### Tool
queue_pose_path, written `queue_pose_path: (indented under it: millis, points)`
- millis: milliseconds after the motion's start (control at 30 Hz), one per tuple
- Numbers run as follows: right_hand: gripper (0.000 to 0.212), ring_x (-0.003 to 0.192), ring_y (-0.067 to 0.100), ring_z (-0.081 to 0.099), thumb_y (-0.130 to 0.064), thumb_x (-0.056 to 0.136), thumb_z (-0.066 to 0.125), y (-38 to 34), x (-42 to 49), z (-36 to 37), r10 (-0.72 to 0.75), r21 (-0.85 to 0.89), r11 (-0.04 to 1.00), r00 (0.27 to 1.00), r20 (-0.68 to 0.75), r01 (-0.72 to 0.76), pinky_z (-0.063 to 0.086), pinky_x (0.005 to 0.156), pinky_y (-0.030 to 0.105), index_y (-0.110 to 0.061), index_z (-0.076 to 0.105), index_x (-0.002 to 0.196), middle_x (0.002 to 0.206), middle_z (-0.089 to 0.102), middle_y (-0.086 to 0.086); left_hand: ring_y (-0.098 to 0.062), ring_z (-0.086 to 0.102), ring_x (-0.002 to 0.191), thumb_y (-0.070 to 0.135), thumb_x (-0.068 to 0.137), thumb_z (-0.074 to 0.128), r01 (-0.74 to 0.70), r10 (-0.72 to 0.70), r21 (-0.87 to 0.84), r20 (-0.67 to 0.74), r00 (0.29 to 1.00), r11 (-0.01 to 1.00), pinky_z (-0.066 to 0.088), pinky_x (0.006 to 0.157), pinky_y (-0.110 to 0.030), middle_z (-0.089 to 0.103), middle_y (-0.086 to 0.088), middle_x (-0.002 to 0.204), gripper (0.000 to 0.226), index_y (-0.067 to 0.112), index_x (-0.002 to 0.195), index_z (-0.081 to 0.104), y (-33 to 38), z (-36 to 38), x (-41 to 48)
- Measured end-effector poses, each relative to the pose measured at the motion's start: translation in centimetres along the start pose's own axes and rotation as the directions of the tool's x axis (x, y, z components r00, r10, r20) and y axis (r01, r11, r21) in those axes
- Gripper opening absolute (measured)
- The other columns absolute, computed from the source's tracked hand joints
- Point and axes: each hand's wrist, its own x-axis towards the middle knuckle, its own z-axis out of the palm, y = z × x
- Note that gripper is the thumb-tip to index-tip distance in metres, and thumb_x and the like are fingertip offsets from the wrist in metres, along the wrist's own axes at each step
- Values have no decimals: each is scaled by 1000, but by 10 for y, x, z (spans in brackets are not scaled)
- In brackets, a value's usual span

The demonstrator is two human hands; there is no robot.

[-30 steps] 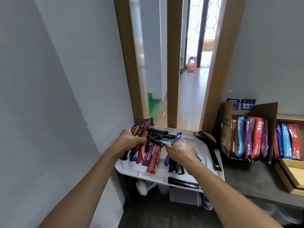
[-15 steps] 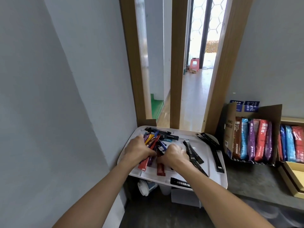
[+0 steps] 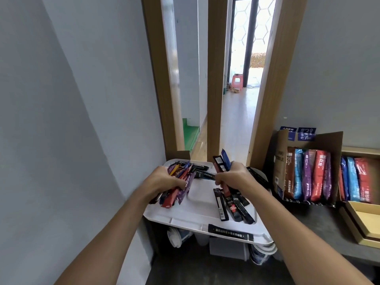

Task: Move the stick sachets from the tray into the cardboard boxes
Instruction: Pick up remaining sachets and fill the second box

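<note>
A white tray (image 3: pixel 197 224) sits in the corner with stick sachets on it. My left hand (image 3: pixel 164 178) grips a mixed bundle of red, purple and blue sachets (image 3: pixel 178 189) over the tray's left side. My right hand (image 3: pixel 231 177) grips a bundle of black, red and blue sachets (image 3: pixel 222 164) that stick up above my fist and fan out below it. One black sachet (image 3: pixel 230 235) lies on the tray's front rim. To the right, an open cardboard box (image 3: pixel 280 161) holds upright coloured sachets (image 3: pixel 308 175); a second box (image 3: pixel 362 153) beside it holds more.
A grey wall stands close on the left and wooden door posts (image 3: pixel 213 99) behind the tray. A flat yellow-brown box (image 3: pixel 364 225) lies on the grey shelf (image 3: pixel 320 229) at the right. Plastic containers (image 3: pixel 226 246) sit under the tray.
My hands have drawn apart, each lifting its own bundle. The right hand rose toward the tray's right side with dark sachets; the middle of the tray now shows bare.
</note>
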Motion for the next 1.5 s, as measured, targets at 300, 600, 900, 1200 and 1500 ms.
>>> queue_pose_path:
  millis: [300, 600, 900, 1200, 1500]
  points:
    - [14, 81, 25, 64, -14, 96, 64, -23, 44, 37, -253, -221, 945, 967, -20, 242, 49, 62, 31, -15, 55, 106, 97, 68, 9, -29, 75, 77, 10, 87, 74, -77, 98, -457, 22, 995, 886, 65, 77, -42, 78, -25, 100, 21, 4, 106, 67, 9, -23, -6]
    - [24, 99, 35, 65, -19, 85, 73, -15, 60, 70, -404, -486, 788, 913, 53, 377, 41, 71, 34, -19, 66, 109, 104, 72, 12, -39, 75, 94, 4, 90, 65, -57, 84, -718, 1, 996, 694, 65, 70, -35, 75, -29, 115, 26, 1, 116, 70, -11, -26, 8]
    - [30, 74, 20, 59, -22, 80, 87, -51, 73, 53, -245, -549, 794, 964, 102, 260, 46, 56, 26, -12, 62, 93, 84, 63, 3, -31, 71, 79, 3, 87, 65, -43, 49, -673, -11, 999, 738, 60, 69, -35, 77, -16, 91, 21, 5, 107, 70, -26, -18, 17]
    - [28, 87, 31, 61, -15, 88, 74, -37, 88, 99, -421, -528, 760, 906, 44, 379, 55, 80, 38, -17, 68, 115, 105, 73, 11, -27, 68, 74, 8, 83, 67, 2, 2, -631, 5, 1000, 776, 57, 65, -33, 71, -17, 87, 31, -1, 112, 69, -34, -19, 12]
    - [33, 87, 27, 68, -17, 76, 82, -45, 87, 81, -256, -385, 893, 967, -12, 232, 59, 78, 36, -17, 72, 107, 91, 71, 4, -21, 76, 76, 18, 77, 89, -42, -36, -395, -188, 981, 918, 59, 60, -27, 79, -10, 92, 31, 15, 102, 70, -35, -9, 17]
